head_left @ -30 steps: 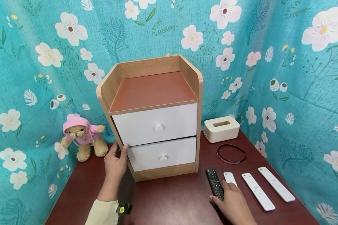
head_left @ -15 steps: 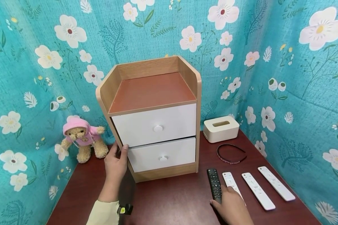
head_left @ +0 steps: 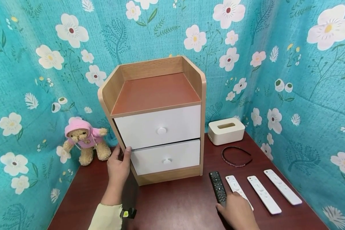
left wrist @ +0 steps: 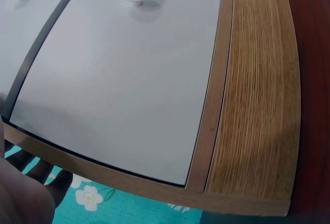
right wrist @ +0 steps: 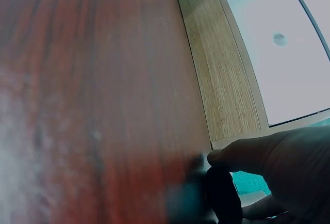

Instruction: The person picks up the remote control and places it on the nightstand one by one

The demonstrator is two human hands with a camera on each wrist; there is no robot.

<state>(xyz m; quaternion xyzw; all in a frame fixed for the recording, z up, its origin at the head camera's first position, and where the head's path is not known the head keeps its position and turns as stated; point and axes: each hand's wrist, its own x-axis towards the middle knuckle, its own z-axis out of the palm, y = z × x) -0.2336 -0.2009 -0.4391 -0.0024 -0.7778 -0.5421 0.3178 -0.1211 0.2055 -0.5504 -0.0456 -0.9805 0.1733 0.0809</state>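
- Left hand (head_left: 118, 166) grips the cabinet (head_left: 153, 121) at eight o'clock; lightly seems enough.
- Right hand (head_left: 237, 207) pinches the black remote (head_left: 217, 186), at the cabinet's five o'clock; I'd avoid bumping the nearest white remote (head_left: 235, 186).

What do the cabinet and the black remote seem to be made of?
The cabinet: probably wood-effect board, given the grain on its frame, with smooth white drawer fronts, perhaps laminated. The black remote: likely dull plastic, as it shows little shine.
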